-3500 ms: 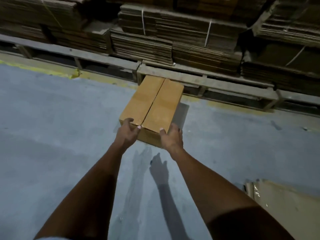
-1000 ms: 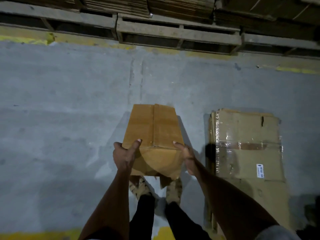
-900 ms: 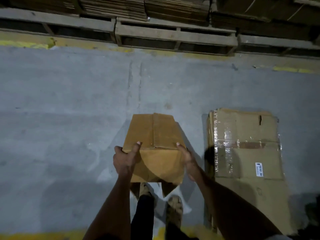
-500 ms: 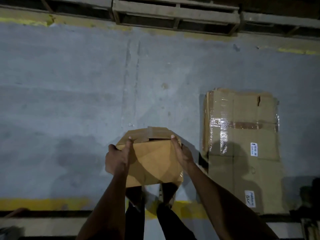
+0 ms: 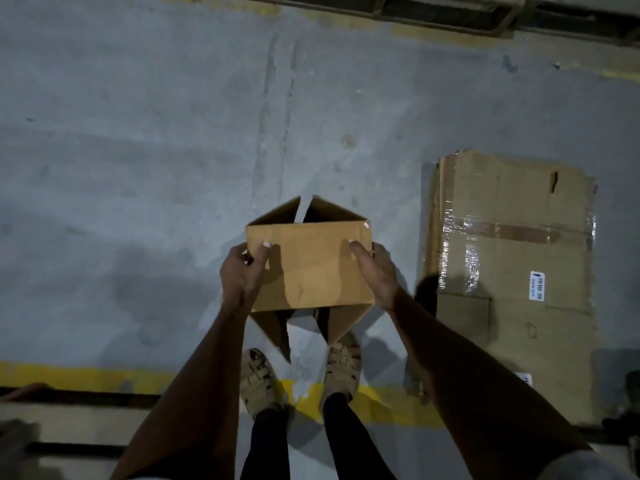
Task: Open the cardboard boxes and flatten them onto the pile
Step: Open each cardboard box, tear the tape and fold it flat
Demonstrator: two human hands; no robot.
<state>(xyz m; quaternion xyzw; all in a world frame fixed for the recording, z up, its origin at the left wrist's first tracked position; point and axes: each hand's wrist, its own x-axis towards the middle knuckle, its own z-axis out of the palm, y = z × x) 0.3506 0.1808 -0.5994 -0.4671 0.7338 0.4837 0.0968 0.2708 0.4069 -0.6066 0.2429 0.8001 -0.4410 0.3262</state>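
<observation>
I hold a small brown cardboard box in the air above my feet, one broad side facing up. Its flaps hang open at the far end and at the near end. My left hand grips the box's left edge, thumb on the top face. My right hand grips the right edge the same way. On the floor to the right lies the pile of flattened cardboard, its top sheet covered with clear tape and white labels.
Grey concrete floor stretches ahead and to the left. A yellow painted line runs under my sandalled feet. Wooden pallets line the far edge. Another pallet lies at the lower left.
I carried the box back from the pallets to beside the flat pile. Over the last second it tipped toward me, and its end flaps have come open.
</observation>
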